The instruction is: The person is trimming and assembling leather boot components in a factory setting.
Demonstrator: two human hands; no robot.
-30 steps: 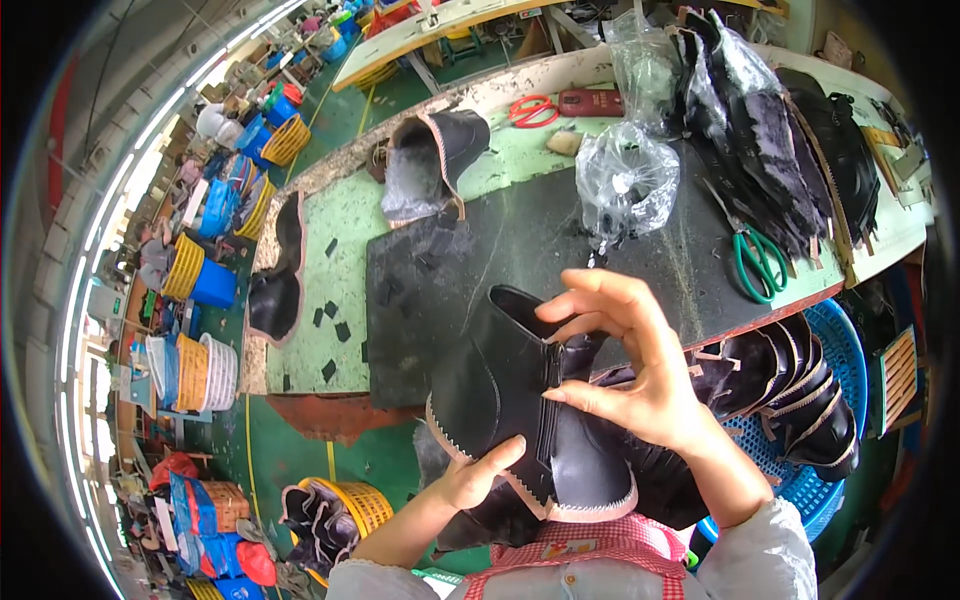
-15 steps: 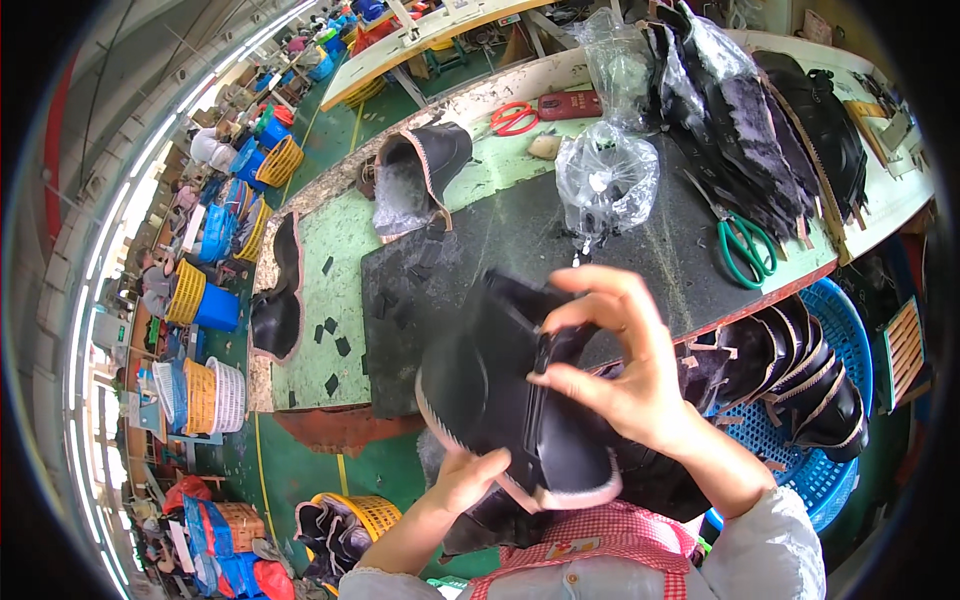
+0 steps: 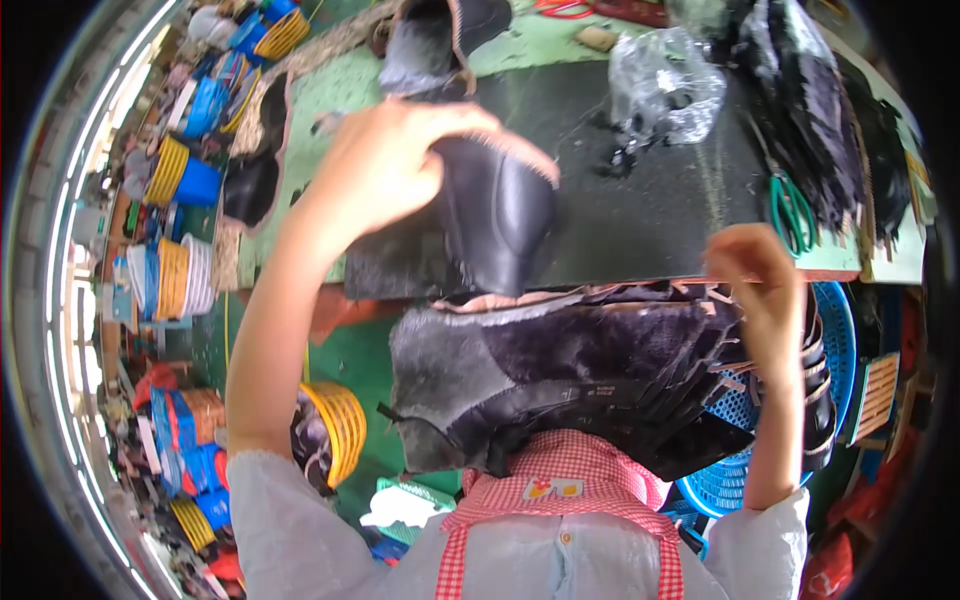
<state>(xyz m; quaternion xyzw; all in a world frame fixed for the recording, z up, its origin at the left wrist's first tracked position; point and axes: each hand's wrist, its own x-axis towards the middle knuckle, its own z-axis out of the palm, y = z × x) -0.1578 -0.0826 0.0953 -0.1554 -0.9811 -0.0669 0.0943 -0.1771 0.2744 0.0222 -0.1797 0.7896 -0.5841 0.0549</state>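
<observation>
My left hand (image 3: 385, 165) is closed on the upper edge of a black leather boot upper (image 3: 498, 215) with a pale pink rim. It holds the piece over the dark mat (image 3: 640, 215) on the bench. Off to the right, my right hand (image 3: 757, 280) is at the bench's front edge with curled, blurred fingers. No object shows in it. Green-handled scissors (image 3: 792, 215) lie just beyond that hand. Across my lap rests a stack of black fur-lined pieces (image 3: 590, 350).
Another fur-lined upper (image 3: 425, 50) stands at the back of the bench, left of a crumpled clear plastic bag (image 3: 665, 85). Black pieces (image 3: 800, 110) are heaped at the back right. A blue basket (image 3: 835, 320) with black uppers is at my right, a yellow basket (image 3: 340, 430) on the floor at left.
The boot upper has moved from close to my body out over the mat, in my left hand. My right hand has left it and moved to the right. The view has shifted down.
</observation>
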